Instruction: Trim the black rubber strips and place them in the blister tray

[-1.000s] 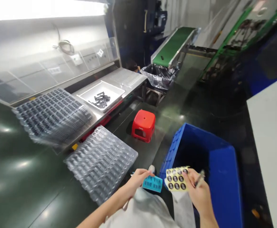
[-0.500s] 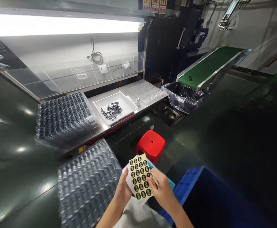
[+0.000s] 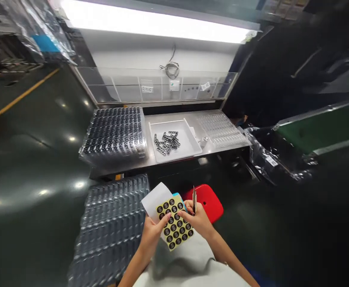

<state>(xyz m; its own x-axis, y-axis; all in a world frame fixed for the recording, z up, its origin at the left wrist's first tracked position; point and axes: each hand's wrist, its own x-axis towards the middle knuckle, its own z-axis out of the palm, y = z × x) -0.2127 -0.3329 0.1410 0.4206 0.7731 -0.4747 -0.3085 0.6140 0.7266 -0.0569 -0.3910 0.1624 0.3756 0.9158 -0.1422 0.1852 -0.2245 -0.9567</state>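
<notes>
A yellow sheet of round black stickers (image 3: pixel 178 230) is held in front of my body. My left hand (image 3: pixel 152 233) grips its left side, thumb on top, together with a white sheet of paper (image 3: pixel 158 198) that fans out behind it. At the sheet's right edge, my right hand (image 3: pixel 200 219) presses its thumb on the stickers. A slim pointed tool (image 3: pixel 194 199) sticks up from the right-hand fingers; its exact kind is unclear. Something blue (image 3: pixel 176 194) shows a little behind the sticker sheet, mostly covered.
Ahead, a metal bench carries filled clear trays (image 3: pixel 114 131), a white bin (image 3: pixel 192 147) of black parts and clear empty trays (image 3: pixel 222 129). More stacked trays (image 3: pixel 114 227) stand at my left. A red stool (image 3: pixel 211 203) and a green conveyor (image 3: pixel 326 125) are rightward.
The view has swung left, toward the bench. My left thumb has come onto the front of the sticker sheet, the white paper sticks out further, and the pointed tool now stands upright in my right hand.
</notes>
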